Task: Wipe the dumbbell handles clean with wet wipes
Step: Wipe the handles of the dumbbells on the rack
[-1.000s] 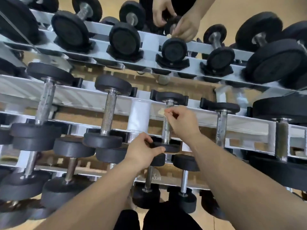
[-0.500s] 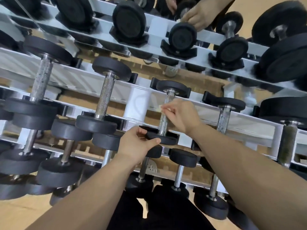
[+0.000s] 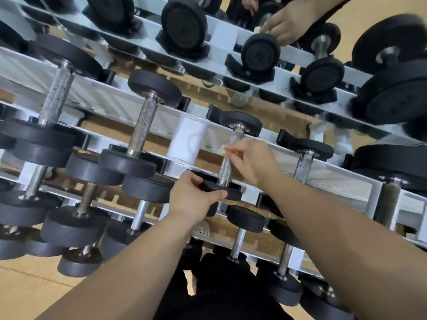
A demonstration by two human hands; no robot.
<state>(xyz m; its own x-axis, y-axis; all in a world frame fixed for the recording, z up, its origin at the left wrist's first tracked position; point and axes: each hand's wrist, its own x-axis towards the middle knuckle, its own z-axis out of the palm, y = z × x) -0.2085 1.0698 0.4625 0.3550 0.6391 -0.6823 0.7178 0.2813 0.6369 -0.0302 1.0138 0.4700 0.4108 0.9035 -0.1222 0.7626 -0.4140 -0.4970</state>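
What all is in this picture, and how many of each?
Dumbbells: many, black heads, steel handles, on every tier.
Rack: one, white, across the view.
Wipe: one, pale, against a middle-tier handle.
Floor: tan, bottom left.
Other hand: one, top edge, by a dumbbell; whose, cannot tell.
Trousers: black, bottom centre.
Left hand: grips that dumbbell's near head.
Right hand: pinches the wipe.
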